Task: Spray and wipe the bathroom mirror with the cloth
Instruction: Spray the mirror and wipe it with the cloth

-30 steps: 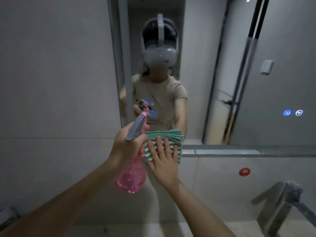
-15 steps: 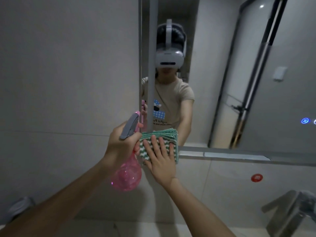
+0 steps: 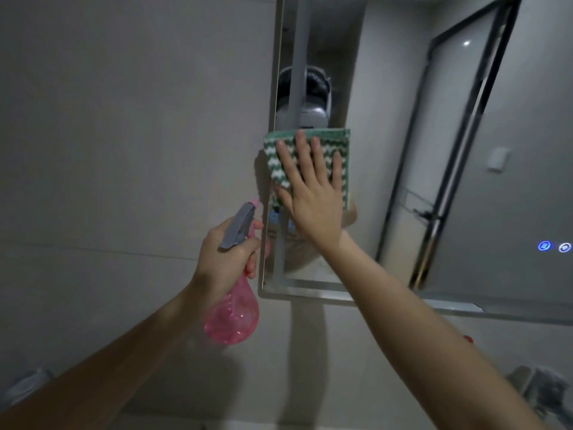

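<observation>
Right hand (image 3: 311, 193) flat, pressing the green-and-white zigzag cloth (image 3: 310, 156) on the mirror glass (image 3: 387, 150), mid-wipe; left hand (image 3: 224, 259) below grips the pink plastic spray bottle (image 3: 232, 318). Next probably sweep sideways.

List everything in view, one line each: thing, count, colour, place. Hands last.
mirror: one, silver-framed, on the wall, upper right
cloth: one, green and white, flat against the mirror near its left edge
spray bottle: one, pink with a grey trigger head, left of the mirror's lower corner
lit buttons: two, blue-white, on the mirror at far right
faucet: one, grey, lower right, blurred
wall: grey tile, left
right hand: fingers spread, pressing the cloth on the glass
left hand: grips the spray bottle's neck
</observation>
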{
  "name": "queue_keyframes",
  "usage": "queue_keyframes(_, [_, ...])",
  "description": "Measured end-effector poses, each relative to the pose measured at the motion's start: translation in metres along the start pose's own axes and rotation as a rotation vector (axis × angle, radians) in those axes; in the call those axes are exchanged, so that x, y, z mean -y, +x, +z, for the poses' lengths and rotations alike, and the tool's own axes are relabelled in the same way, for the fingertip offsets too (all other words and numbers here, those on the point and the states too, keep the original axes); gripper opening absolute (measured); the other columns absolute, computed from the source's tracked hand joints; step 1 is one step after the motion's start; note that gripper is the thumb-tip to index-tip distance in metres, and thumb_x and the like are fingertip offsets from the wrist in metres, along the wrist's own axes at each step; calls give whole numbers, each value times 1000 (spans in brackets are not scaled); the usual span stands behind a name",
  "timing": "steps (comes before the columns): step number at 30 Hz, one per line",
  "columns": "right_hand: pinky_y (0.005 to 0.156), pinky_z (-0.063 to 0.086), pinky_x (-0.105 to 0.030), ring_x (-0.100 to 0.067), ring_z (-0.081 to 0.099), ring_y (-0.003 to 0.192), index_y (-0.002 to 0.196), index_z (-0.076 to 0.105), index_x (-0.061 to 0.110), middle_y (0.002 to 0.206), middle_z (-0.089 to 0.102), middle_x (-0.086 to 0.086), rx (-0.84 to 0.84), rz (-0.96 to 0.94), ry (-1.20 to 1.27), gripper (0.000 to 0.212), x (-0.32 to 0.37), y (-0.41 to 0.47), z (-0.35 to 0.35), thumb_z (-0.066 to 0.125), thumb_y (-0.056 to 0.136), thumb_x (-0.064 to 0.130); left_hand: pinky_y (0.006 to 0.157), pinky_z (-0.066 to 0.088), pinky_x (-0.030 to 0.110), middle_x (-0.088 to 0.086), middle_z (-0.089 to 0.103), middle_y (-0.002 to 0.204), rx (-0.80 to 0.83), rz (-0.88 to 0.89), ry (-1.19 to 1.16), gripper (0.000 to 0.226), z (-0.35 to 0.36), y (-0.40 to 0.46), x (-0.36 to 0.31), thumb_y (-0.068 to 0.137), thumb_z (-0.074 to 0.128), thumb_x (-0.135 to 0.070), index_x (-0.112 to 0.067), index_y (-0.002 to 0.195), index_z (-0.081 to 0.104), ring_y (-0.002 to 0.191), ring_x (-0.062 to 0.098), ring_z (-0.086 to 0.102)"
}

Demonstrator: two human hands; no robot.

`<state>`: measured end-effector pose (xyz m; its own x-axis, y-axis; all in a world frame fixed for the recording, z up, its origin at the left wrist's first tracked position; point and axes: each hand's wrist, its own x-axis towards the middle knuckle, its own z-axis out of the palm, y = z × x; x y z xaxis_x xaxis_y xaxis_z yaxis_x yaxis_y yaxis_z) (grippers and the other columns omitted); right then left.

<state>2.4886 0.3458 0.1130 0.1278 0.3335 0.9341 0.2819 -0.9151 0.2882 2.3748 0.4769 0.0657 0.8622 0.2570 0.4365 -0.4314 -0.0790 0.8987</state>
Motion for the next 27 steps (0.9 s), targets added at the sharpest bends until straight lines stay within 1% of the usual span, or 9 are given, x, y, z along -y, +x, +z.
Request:
queue_keyframes(3, [115, 5, -46, -26, 26, 142, 147, 31, 25, 153, 31, -7, -46, 29, -12, 58, -13, 41, -9, 30, 97, 53, 46, 38, 29, -2, 44, 38, 3, 9, -11, 25, 2, 6, -10, 82, 48, 11, -5, 97, 61, 37, 18, 38])
queue_keyframes(6, [115, 0, -43, -26, 26, 142, 147, 31, 25, 154, 30, -7, -58, 58, -23, 58, -25, 78, -18, 25, 97, 54, 44, 38, 28, -2, 48, 38, 24, 26, -24, 25, 5, 9, -22, 84, 47, 10, -5, 98, 60, 38, 17, 40])
queue_keyframes(8, [115, -1, -44, -26, 24, 143, 148, 29, 25, 154, 28, -7, -42, 67, -30, 59, -31, 92, -21, 21, 97, 55, 43, 38, 27, -2, 47, 38, 39, 42, -25, 24, 7, 11, -29, 85, 47, 9, -8, 96, 60, 38, 15, 40])
queue_keyframes(13, [115, 11, -48, -27, 27, 142, 147, 32, 24, 153, 30, -8, -55, 84, -33, 61, -28, 90, -22, 17, 97, 56, 41, 37, 26, -5, 42, 38, 60, 49, -44, 19, 14, 14, -37, 83, 47, 12, 1, 95, 58, 36, 14, 39])
queue_keyframes(17, [116, 4, -47, -25, 18, 145, 150, 22, 26, 157, 21, -6, 44, 23, -10, 63, -40, 80, -28, 14, 96, 58, 42, 38, 27, -3, 43, 38, 88, 54, -7, 20, 18, 11, -36, 82, 48, 11, -1, 94, 59, 38, 17, 40])
queue_keyframes(20, [115, 4, -46, -25, 16, 145, 150, 20, 27, 158, 19, -5, 59, 1, -34, 62, -56, 69, -29, 16, 97, 59, 44, 40, 28, -3, 45, 39, 94, 46, 24, 21, 21, 12, -36, 83, 49, 7, -3, 97, 61, 39, 18, 41])
queue_keyframes(23, [116, 1, -45, -24, 11, 146, 151, 14, 29, 159, 14, -5, 66, 120, -41, 63, -82, 64, -32, 17, 97, 60, 45, 41, 27, -2, 47, 41, 101, 75, 51, 21, 29, 16, -42, 83, 51, 5, -6, 97, 62, 39, 17, 43])
queue_keyframes(25, [116, -2, -45, -23, 6, 146, 151, 9, 30, 160, 8, -4, 94, 196, -24, 64, -103, 61, -36, 15, 96, 60, 44, 41, 27, -2, 47, 40, 103, 98, 39, 20, 39, 20, -51, 82, 51, 6, -4, 95, 62, 37, 17, 43])
queue_keyframes(27, [116, -4, -45, -24, 2, 147, 152, 7, 29, 160, 5, -5, 108, 246, -6, 64, -121, 56, -41, 17, 96, 60, 42, 40, 25, -1, 47, 38, 112, 120, 23, 20, 50, 24, -61, 81, 50, 8, -2, 95, 62, 35, 17, 43])
